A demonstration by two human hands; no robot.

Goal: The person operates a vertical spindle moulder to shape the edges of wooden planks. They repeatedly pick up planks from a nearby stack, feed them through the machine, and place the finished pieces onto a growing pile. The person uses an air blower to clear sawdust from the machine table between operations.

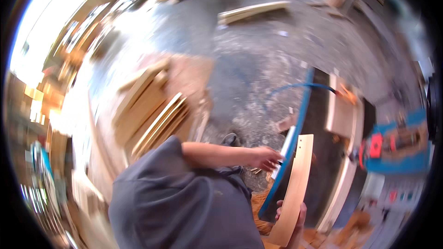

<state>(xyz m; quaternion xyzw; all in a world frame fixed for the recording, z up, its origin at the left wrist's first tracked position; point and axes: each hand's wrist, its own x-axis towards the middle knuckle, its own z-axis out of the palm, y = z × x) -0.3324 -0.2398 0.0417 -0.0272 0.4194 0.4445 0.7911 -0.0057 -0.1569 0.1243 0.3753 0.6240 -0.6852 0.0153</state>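
Observation:
A long, pale wooden board (299, 175) with small dark holes near its far end slants over the black-topped workbench (318, 110). My right hand (300, 216) grips it near its lower end, with fingers showing on both sides of the wood. Beside the bench's blue edge is my left hand (266, 158), its fingers drawn together. Something small and dark shows at those fingertips, too blurred to name. The left hand is apart from the board. Most of my right forearm is hidden.
A blue machine (401, 150) with red parts adjoins the bench's right side. A wooden fence strip (342, 193), a pale block (339, 115) and a blue hose (295, 85) with an orange end lie on the bench. Stacked boards (154, 120) stand at left; timber (254, 11) lies on the floor.

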